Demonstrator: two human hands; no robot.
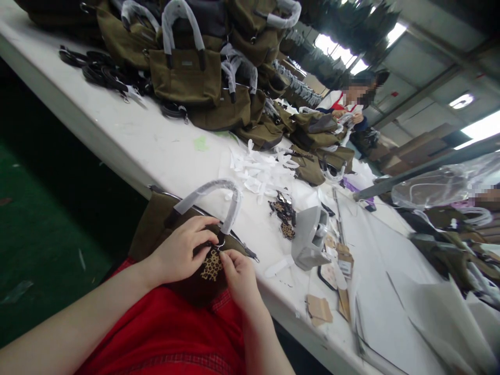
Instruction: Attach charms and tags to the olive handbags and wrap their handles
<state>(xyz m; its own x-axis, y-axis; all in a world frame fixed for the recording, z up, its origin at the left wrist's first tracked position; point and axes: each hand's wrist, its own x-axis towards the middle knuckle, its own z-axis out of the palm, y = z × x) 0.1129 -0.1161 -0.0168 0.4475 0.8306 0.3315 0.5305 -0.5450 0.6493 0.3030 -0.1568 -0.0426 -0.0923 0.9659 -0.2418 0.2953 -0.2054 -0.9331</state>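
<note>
An olive-brown handbag with a zipped top rests at the table edge, against my red clothing. Its handle is wrapped in white film and arches upward. A leopard-print charm hangs beside the metal ring at the handle's base. My left hand reaches over the bag from the left, with its fingertips bent around the ring and the charm's upper edge. From the right, my right hand pinches at the charm's top, thumb and forefinger together. The clasp between the fingertips is mostly hidden.
Olive handbags are piled along the table's far side, near black straps. White paper scraps, more leopard charms, a grey tape dispenser and cardboard tags lie on the table. A person works beyond.
</note>
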